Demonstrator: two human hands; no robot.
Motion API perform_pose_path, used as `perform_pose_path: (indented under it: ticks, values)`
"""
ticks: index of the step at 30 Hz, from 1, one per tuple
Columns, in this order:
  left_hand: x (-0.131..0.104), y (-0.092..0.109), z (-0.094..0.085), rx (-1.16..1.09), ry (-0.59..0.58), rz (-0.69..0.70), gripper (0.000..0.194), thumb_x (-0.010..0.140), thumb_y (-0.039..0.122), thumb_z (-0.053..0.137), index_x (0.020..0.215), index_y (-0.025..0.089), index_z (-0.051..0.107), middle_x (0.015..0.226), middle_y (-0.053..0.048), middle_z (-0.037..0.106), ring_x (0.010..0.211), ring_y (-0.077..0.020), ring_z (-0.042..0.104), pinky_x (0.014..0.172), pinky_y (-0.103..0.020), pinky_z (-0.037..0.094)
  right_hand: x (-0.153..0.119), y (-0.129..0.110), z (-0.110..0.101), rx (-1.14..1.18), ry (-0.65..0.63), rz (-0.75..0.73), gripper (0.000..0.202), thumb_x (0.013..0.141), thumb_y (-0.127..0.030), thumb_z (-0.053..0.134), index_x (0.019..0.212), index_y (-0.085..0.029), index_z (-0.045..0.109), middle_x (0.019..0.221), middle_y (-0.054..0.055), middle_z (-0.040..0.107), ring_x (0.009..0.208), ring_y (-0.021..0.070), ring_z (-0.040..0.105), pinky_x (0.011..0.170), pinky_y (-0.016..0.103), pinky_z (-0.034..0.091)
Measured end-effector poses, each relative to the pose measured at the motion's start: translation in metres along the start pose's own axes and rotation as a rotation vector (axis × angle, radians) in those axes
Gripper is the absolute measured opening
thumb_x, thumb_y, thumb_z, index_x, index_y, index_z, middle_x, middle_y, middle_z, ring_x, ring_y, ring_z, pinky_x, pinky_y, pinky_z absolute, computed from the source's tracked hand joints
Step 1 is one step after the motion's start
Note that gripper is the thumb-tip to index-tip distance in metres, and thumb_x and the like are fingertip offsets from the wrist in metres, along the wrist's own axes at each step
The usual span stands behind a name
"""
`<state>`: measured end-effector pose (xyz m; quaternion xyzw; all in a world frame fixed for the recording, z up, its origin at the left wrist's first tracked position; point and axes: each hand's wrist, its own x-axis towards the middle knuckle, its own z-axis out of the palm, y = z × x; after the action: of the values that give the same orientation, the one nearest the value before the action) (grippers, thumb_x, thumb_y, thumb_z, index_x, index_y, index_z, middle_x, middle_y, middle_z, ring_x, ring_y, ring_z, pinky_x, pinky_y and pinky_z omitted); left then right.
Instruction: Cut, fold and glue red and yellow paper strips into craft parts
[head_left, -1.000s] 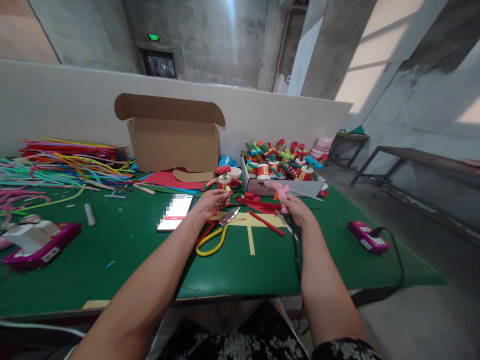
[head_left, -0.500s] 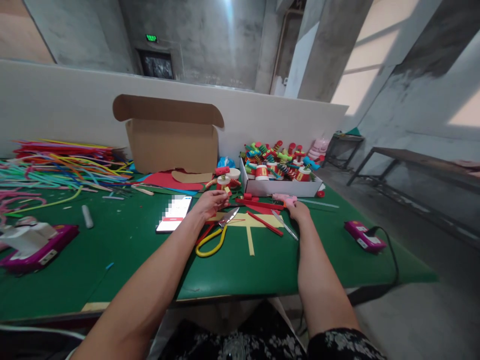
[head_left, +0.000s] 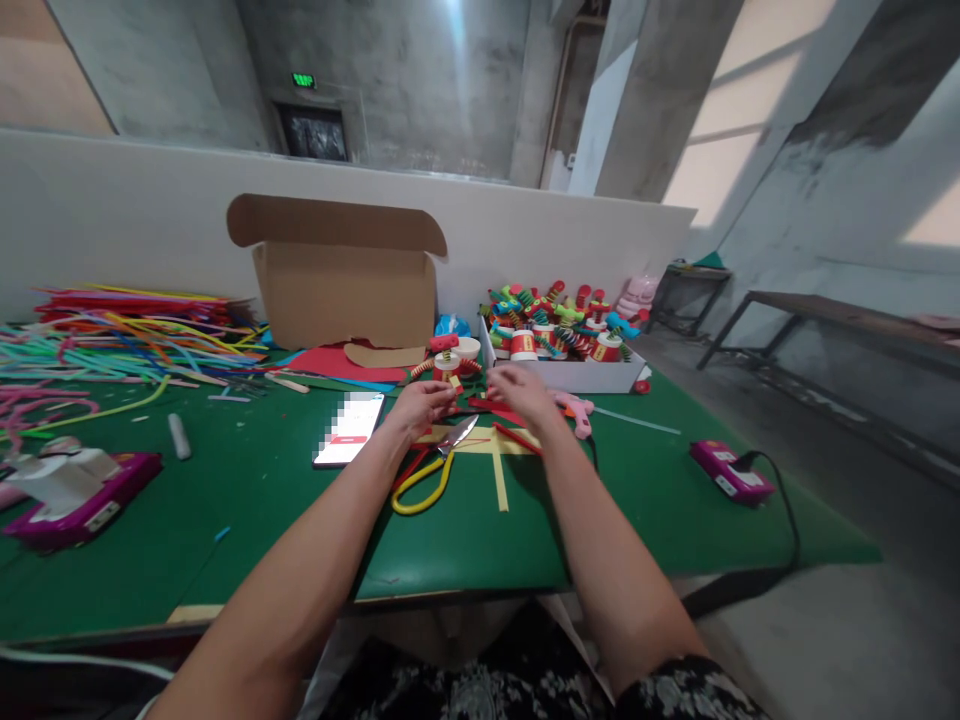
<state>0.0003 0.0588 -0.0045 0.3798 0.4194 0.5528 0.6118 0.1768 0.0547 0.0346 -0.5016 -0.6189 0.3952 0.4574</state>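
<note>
Head view shows the left hand pinching a small craft piece, the right hand loosely spread, holding nothing. Scissors lie just below; a careless wrist could likely catch the blades.

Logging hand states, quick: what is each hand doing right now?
Left hand: fingers curled at a small craft piece; grip cannot be told.
Right hand: open, holding nothing, pink glue gun beside it.

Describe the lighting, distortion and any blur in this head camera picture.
Head view: daylight falls in bright, washed-out patches on the wall at upper right; the wide lens bows the green table edge and stretches the forearms; the phone screen is pixelated; the left hand and right hand look soft, as do the small craft pieces near them.
</note>
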Motion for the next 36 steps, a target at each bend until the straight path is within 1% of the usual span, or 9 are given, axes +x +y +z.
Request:
perform_pose_path:
  ticks: [1,2,4,6,8,12,20,26,36]
  values:
    - [0.000,-0.001,0.000,0.008,-0.010,0.010,0.013,0.062,0.008,0.074,0.068,0.009,0.062,0.061,-0.003,0.063,0.052,-0.0089,0.059,0.057,-0.022,0.050,0.000,0.003,0.017,0.143,-0.082,0.096,0.009,0.079,-0.020,0.053,0.077,-0.017,0.061,0.069,0.002,0.065,0.064,0.0135,0.062,0.066,0.028,0.050]
    - [-0.001,-0.001,0.000,0.019,-0.020,0.016,0.014,0.062,0.009,0.075,0.068,0.009,0.062,0.061,-0.003,0.063,0.053,-0.0090,0.059,0.057,-0.021,0.050,-0.001,0.008,0.031,0.260,-0.112,0.177,0.009,0.079,-0.018,0.053,0.074,-0.016,0.061,0.064,0.001,0.064,0.059,0.0117,0.061,0.063,0.026,0.050]
    - [-0.001,-0.002,0.001,0.045,-0.031,0.020,0.016,0.061,0.012,0.076,0.070,0.008,0.063,0.062,-0.003,0.064,0.053,-0.0094,0.060,0.055,-0.020,0.049,-0.003,0.020,0.049,0.459,-0.102,0.245,0.011,0.079,-0.016,0.054,0.071,-0.016,0.061,0.057,-0.001,0.062,0.054,0.0100,0.060,0.062,0.023,0.050]
    - [-0.001,-0.003,0.000,0.073,-0.018,0.024,0.018,0.059,0.014,0.077,0.071,0.008,0.064,0.061,-0.003,0.064,0.051,-0.0093,0.060,0.054,-0.020,0.049,-0.005,0.030,0.055,0.585,-0.112,0.240,0.006,0.076,-0.014,0.059,0.071,-0.015,0.062,0.057,0.000,0.064,0.055,0.0096,0.061,0.062,0.023,0.051]
    - [0.000,-0.004,-0.001,0.099,0.006,0.028,0.021,0.058,0.016,0.078,0.071,0.009,0.064,0.060,-0.003,0.064,0.050,-0.0092,0.059,0.052,-0.020,0.048,-0.006,0.037,0.053,0.648,-0.124,0.226,0.002,0.073,-0.012,0.063,0.073,-0.015,0.063,0.062,0.001,0.066,0.057,0.0099,0.063,0.064,0.023,0.052]
    - [0.002,-0.007,-0.002,0.134,0.019,0.042,0.024,0.055,0.019,0.080,0.069,0.009,0.064,0.058,-0.003,0.064,0.049,-0.0094,0.059,0.051,-0.020,0.048,-0.006,0.040,0.047,0.687,-0.151,0.247,0.007,0.070,-0.012,0.069,0.073,-0.014,0.062,0.065,0.002,0.067,0.059,0.0100,0.064,0.065,0.023,0.053]
    - [-0.001,-0.007,0.003,0.090,0.008,0.030,0.024,0.054,0.019,0.080,0.070,0.010,0.064,0.061,-0.003,0.065,0.054,-0.0114,0.061,0.058,-0.025,0.051,-0.005,0.040,0.048,0.727,-0.168,0.279,0.007,0.072,-0.016,0.068,0.071,-0.014,0.061,0.061,0.001,0.066,0.057,0.0086,0.063,0.063,0.021,0.054]
    - [-0.002,-0.005,0.003,0.097,0.000,0.034,0.023,0.054,0.019,0.080,0.068,0.010,0.063,0.058,-0.002,0.063,0.050,-0.0103,0.059,0.055,-0.023,0.050,-0.005,0.038,0.049,0.720,-0.157,0.279,0.008,0.072,-0.017,0.068,0.070,-0.014,0.060,0.057,0.000,0.065,0.054,0.0087,0.063,0.060,0.020,0.053]
    - [-0.002,-0.001,0.003,0.021,-0.023,0.032,0.023,0.058,0.013,0.078,0.075,0.008,0.063,0.067,-0.005,0.066,0.059,-0.0128,0.063,0.064,-0.027,0.053,-0.004,0.034,0.053,0.628,-0.047,0.240,0.011,0.070,-0.017,0.069,0.065,-0.014,0.059,0.052,-0.001,0.063,0.048,0.0088,0.061,0.058,0.022,0.055]
